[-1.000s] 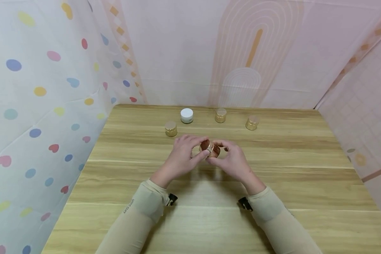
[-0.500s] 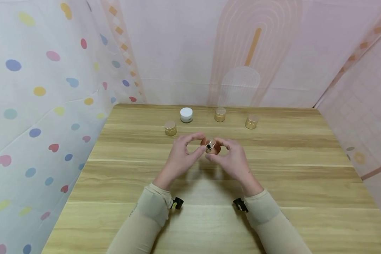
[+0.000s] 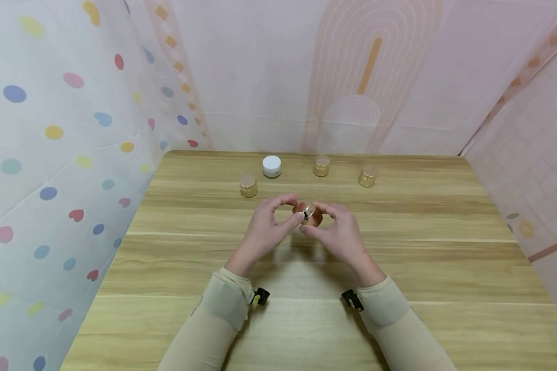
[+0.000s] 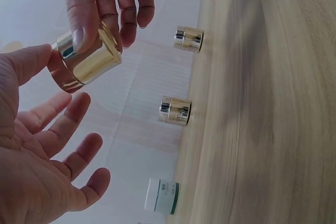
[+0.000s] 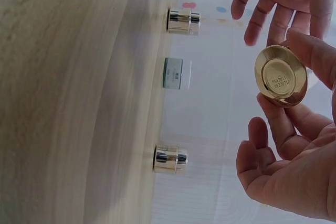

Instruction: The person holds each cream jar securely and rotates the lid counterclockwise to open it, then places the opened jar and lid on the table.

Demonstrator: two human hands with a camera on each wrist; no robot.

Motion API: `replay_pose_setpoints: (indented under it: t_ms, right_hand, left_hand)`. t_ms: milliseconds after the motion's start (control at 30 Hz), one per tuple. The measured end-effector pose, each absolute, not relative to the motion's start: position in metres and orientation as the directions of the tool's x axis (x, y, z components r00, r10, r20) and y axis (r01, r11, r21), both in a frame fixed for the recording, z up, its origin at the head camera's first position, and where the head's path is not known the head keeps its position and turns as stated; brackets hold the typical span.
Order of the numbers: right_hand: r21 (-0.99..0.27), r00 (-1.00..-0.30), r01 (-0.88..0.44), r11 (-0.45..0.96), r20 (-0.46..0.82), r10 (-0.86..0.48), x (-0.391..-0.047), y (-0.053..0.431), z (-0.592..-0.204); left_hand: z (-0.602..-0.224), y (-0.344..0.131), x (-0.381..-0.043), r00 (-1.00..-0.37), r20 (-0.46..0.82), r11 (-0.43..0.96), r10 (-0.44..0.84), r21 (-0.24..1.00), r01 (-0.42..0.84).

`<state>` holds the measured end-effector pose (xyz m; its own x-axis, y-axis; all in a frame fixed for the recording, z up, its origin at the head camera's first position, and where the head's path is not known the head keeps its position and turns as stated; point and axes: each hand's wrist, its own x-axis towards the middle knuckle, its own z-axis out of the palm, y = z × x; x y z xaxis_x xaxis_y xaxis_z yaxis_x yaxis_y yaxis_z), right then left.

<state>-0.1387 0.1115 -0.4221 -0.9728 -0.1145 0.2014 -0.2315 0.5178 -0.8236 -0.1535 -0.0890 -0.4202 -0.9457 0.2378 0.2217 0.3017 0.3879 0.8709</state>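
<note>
A shiny gold cosmetic jar (image 3: 312, 217) is held tilted above the table between both hands. My left hand (image 3: 270, 222) has its thumb and index finger at the lid end; in the left wrist view the thumb tip touches the lid's edge. My right hand (image 3: 338, 230) pinches the jar's body near the base, thumb on one side and fingers on the other. The right wrist view shows the jar's round base (image 5: 282, 76) with a printed code. The other left fingers are spread below the jar (image 4: 88, 61).
Behind the hands stand a white-lidded jar (image 3: 272, 167) and three gold jars: one at left (image 3: 248, 186), one at the back middle (image 3: 321, 166) and one at right (image 3: 367, 176). Patterned cloth (image 3: 250, 77) hangs along the wooden table's (image 3: 445, 268) back and sides.
My left fingers have shifted their hold on the lid end, with thumb and index finger now more arched. Both forearms have moved slightly closer together. The standing jars stay in place.
</note>
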Motion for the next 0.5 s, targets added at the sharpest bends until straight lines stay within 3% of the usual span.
replay_pose_setpoints:
  t_ms: [500]
  right_hand:
    - [-0.82,-0.969,-0.247,0.517,0.207,-0.133,-0.1383,0.1093,-0.4216]
  left_hand:
    - [-0.4203,-0.0908,-0.1548,-0.957,0.16,0.358,0.243,0.902,0.241]
